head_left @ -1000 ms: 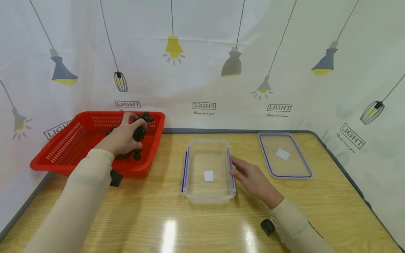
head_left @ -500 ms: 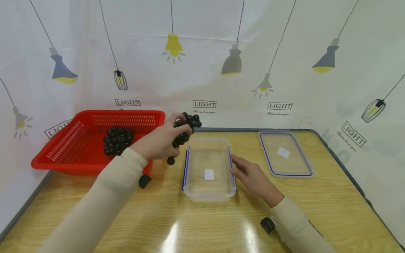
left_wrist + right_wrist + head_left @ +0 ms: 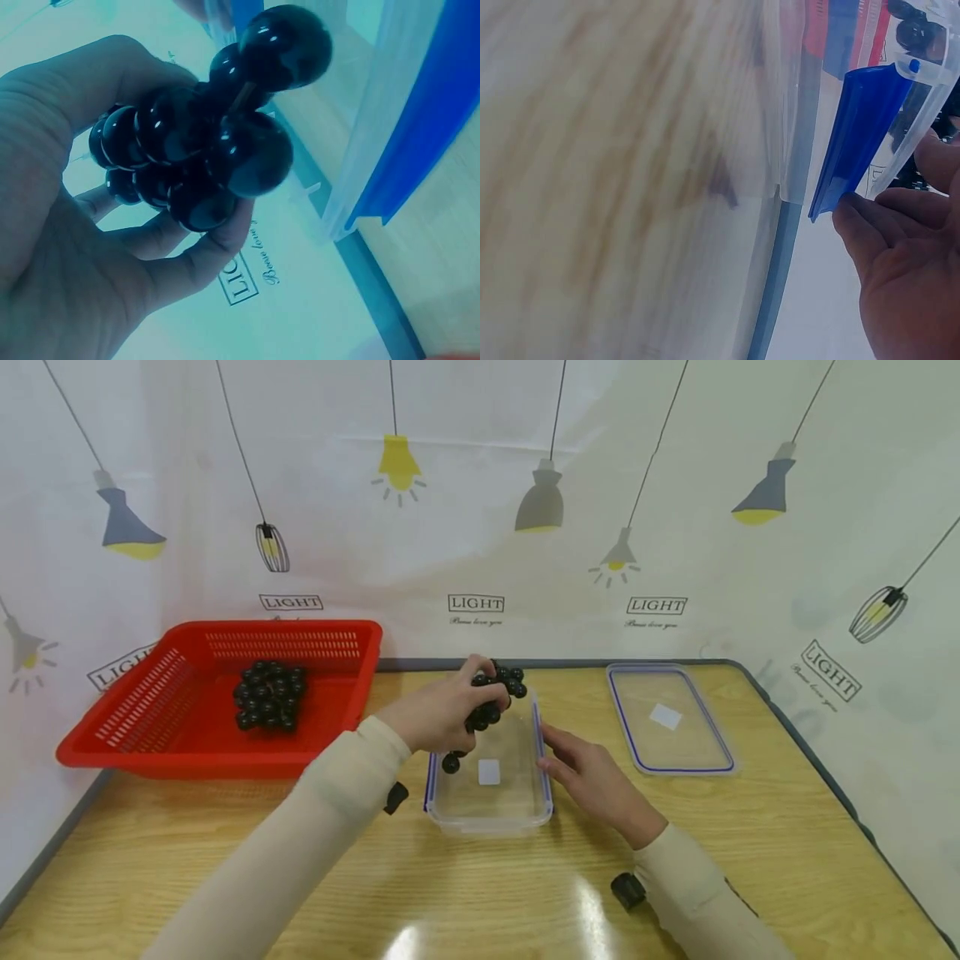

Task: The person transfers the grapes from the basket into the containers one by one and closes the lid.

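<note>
Carried rightward since earlier frame, from between basket (image 3: 210,766) and box (image 3: 487,821) to above box's far half: grapes (image 3: 483,717), clasped in left grip (image 3: 438,710). Slanted far-right to near-left, hence judged misaligned with box's near-far length. Against right wall: right grip (image 3: 596,783), fingers extended.

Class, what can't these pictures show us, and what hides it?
How many grapes are held: head and left wrist views; left hand and front grapes hide some.
Upper end of left sleeve: head view; cut by bottom edge.
Any writing on box label: head view; too small.
</note>
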`<state>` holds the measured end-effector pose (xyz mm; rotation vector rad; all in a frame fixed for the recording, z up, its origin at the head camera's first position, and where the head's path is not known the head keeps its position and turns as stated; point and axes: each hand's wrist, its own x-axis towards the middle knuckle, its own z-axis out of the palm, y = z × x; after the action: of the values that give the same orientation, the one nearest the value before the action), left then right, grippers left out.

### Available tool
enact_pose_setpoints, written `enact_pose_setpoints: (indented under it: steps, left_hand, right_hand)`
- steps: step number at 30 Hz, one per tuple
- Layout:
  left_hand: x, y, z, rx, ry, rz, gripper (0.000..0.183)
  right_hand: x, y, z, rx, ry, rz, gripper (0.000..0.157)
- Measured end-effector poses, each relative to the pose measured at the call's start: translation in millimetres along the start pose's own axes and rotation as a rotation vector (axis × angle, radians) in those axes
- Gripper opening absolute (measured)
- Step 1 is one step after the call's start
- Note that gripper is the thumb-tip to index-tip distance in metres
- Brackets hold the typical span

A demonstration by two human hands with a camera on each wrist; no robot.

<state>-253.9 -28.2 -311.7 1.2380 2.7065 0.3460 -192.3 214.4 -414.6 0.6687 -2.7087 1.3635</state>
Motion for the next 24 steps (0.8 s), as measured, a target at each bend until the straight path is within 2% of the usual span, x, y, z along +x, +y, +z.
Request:
enact_pose_setpoints:
  steps: [7, 10, 16, 24]
  left_hand:
    - [8.4, -2.5, 11.2, 0.011, -0.08, -0.058, 0.047]
    - [11.6, -3.0, 16.2, 0.033, -0.086, -0.06, 0.044]
    - [16.0, -0.7, 22.3, 0.088, -0.077, -0.016, 0.035]
    - [22.3, -8.4, 30.6, 0.04, -0.066, -0.007, 0.035]
  right_hand:
    - [1, 0, 0.6, -0.001, -0.014, 0.021, 0.055]
    - [1, 1, 1.5, 0.006, -0.014, 0.027, 0.055]
    - [1, 2, 2.5, 0.023, -0.015, 0.02, 0.054]
    - [1, -1, 0.6, 0.021, -0.029, 0.052, 0.055]
